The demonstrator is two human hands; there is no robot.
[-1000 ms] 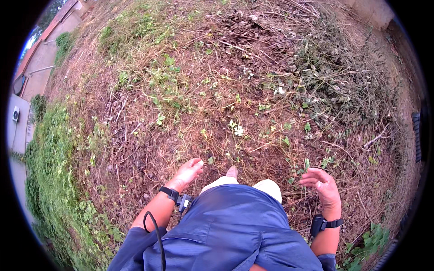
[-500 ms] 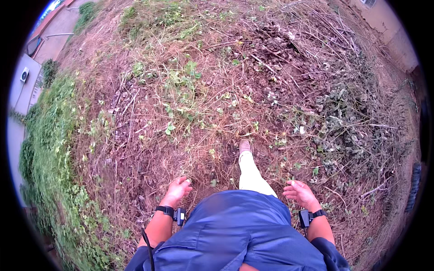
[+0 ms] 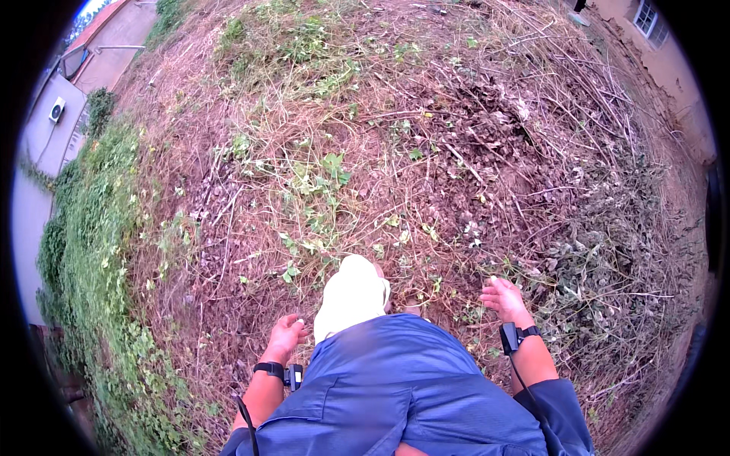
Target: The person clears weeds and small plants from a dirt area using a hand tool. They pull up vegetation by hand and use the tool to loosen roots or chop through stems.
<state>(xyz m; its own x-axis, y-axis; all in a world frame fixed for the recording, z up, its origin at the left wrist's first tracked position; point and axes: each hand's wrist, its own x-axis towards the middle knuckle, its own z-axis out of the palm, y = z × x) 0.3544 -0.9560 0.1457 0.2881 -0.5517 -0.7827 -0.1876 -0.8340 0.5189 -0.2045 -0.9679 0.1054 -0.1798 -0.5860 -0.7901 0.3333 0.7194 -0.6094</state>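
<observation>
Above dry brush (image 3: 456, 190), 2 empty hands, left hand (image 3: 287, 334), right hand (image 3: 505, 300), fingers forward.

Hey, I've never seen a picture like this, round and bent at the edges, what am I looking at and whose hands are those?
A wide fisheye camera worn on a person's head looks down, which bends the edges. The blue jacket and pale trouser leg are the person's own. Their left hand and right hand hang empty, each wrist wearing a dark band. The ground is dry grass, twigs and dead leaves, with a green hedge at left and buildings at the rim.
</observation>
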